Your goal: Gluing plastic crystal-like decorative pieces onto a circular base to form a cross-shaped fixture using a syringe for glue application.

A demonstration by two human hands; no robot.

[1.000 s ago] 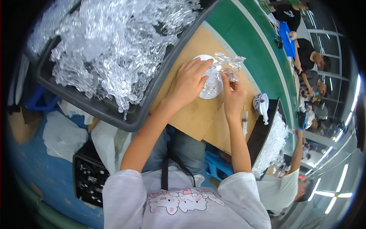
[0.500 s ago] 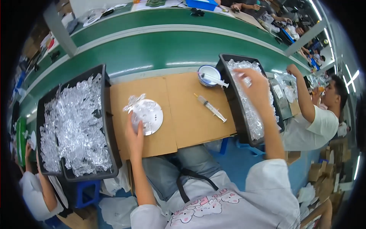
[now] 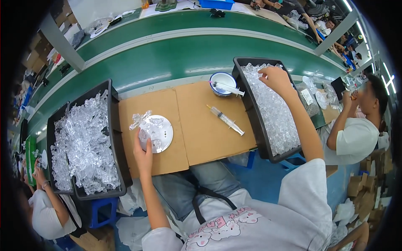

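the left hand (image 3: 143, 151) rests near the front edge of the brown cardboard sheet (image 3: 197, 129) that covers the desk, its fingers closed around a clear plastic branched piece (image 3: 144, 123) that stands on a round white disc (image 3: 159, 133). the right hand (image 3: 276, 79) is reaching into the black plastic tray on the right (image 3: 251, 113), which sits at the right edge of the cardboard and is filled with small clear plastic bits (image 3: 274, 113); its fingers are curled together over the heap at the far end of the tray, but whether they pinch a piece cannot be told. at the left edge of the cardboard a larger black plastic tray (image 3: 115, 138) holds a tangled pile of clear plastic branched parts (image 3: 86, 146), with a second black tray (image 3: 52, 138) of the same just beyond it. near the far edge of the cardboard a small round blue-rimmed white bowl (image 3: 222, 79) carries a clear syringe (image 3: 228, 88) laid across it, and another clear syringe (image 3: 226, 120) lies flat on the cardboard between the disc and the right tray. behind the cardboard runs a green conveyor belt (image 3: 167, 58). a person in a white shirt (image 3: 354, 138) sits to the right, beside stacked brown cardboard boxes (image 3: 368, 196) at the lower right.
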